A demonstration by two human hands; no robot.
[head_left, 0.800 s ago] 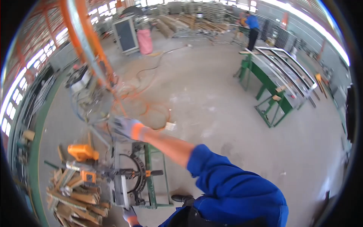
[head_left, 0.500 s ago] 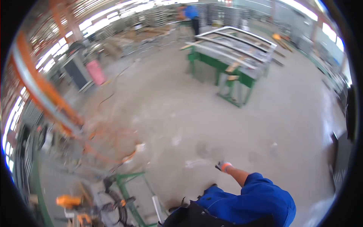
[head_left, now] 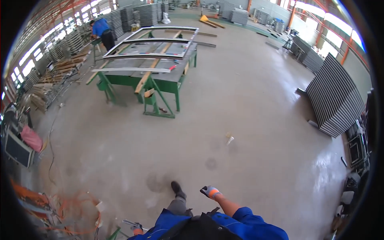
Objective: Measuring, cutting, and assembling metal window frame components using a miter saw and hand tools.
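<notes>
My right hand [head_left: 210, 193], in a grey glove with dark fingertips and an orange cuff, hangs out in front of me above the floor. Its fingers are curled in, and nothing shows in them. Low in the view, my left hand [head_left: 137, 229] wears a similar glove and is closed around a thin, pale metal bar [head_left: 130, 223]. My sleeve and body hide most of the bar. Ahead to the left, a green worktable [head_left: 162, 85] carries a white-and-dark rectangular frame [head_left: 191, 43] and wooden strips [head_left: 154, 66].
A person in blue [head_left: 103, 33] bends over work at the far left. Stacked ribbed metal panels [head_left: 334, 96] stand at right. Orange hoses [head_left: 76, 206] and a cable [head_left: 50, 146] lie on the left floor. A small scrap [head_left: 230, 140] lies ahead. Farther off is a yellow pallet truck [head_left: 205, 19].
My view has swung right and moved forward. The worktable now sits left and nearer, and the orange post and tools have slid to the lower left. My left glove has come into view.
</notes>
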